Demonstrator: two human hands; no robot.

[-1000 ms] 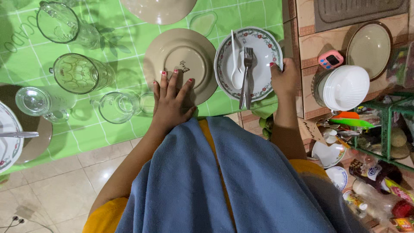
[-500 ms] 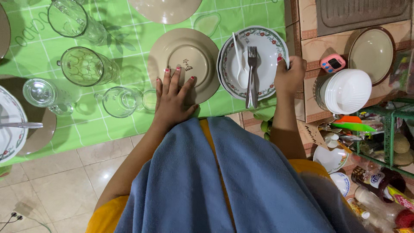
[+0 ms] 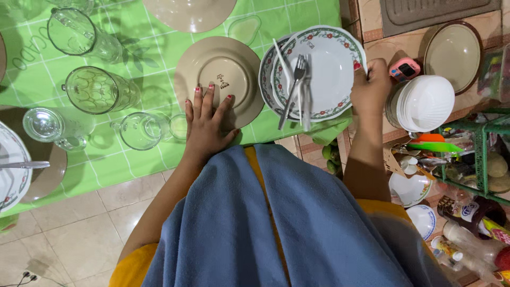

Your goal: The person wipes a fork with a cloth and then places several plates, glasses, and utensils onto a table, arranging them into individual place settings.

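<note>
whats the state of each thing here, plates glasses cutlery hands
floral plate: tilted, right edge raised, over a second plate
forks: lying on the floral plate
white spoon: lying on the floral plate
beige plate: upside down, flat on the table
glass mugs: empty
right hand: gripping the floral plate's rim
left hand: open, flat on the beige plate
</note>
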